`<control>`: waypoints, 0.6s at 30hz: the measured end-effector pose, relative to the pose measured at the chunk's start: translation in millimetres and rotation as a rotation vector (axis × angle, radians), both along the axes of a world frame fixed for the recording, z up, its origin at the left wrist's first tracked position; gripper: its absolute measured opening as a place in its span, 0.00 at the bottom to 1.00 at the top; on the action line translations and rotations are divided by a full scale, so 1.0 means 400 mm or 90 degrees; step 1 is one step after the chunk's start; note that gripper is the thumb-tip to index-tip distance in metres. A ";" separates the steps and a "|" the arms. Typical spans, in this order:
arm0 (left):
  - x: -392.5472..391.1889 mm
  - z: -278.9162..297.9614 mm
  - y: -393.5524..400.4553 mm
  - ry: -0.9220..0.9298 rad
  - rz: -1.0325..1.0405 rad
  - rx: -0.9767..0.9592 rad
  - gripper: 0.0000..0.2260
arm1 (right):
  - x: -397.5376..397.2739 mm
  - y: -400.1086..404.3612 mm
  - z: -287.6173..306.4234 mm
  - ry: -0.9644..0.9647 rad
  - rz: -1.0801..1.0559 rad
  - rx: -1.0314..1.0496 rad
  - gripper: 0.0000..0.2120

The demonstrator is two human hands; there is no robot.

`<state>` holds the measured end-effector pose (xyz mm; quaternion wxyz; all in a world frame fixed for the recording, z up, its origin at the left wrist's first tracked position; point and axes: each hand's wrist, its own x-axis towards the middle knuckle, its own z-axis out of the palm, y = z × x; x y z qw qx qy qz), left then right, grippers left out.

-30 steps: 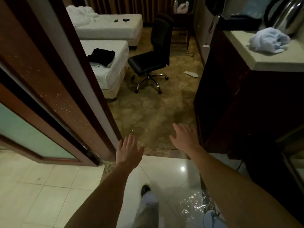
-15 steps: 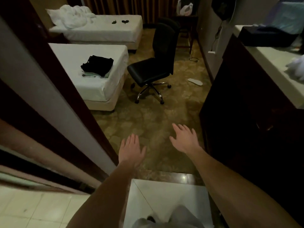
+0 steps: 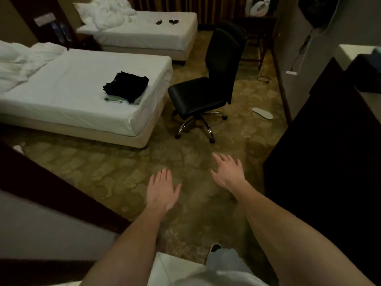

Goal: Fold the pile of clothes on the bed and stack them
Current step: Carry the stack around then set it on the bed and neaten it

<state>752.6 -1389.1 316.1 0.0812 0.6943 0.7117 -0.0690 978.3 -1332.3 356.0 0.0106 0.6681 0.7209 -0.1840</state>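
Clothes pile [image 3: 126, 86] on bed [image 3: 68, 93]; left hand [image 3: 162, 189], right hand [image 3: 228, 172] fingers straight, spread, holding nothing.

The room is dim and a bit yellow. The white bed [image 3: 82, 96] is the brightest thing. The cabinet [image 3: 329, 162], right of the fingers, is almost black. The picture looks soft and grainy, and straight lines bend near the edges.

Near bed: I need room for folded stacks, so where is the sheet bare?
Bare sheet on the near bed runs between the rumpled duvet and the clothes pile. The foot corner by the office chair is crowded.
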 end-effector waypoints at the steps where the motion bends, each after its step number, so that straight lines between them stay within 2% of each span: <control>1: 0.010 0.006 0.036 0.001 0.014 0.003 0.34 | 0.005 0.044 0.006 0.000 0.013 -0.002 0.34; 9: 0.037 0.020 0.275 -0.006 0.091 -0.002 0.34 | 0.004 0.346 0.005 -0.003 0.090 -0.009 0.34; 18: -0.085 -0.029 0.559 -0.029 0.174 -0.011 0.34 | -0.137 0.690 -0.018 -0.001 0.150 0.000 0.33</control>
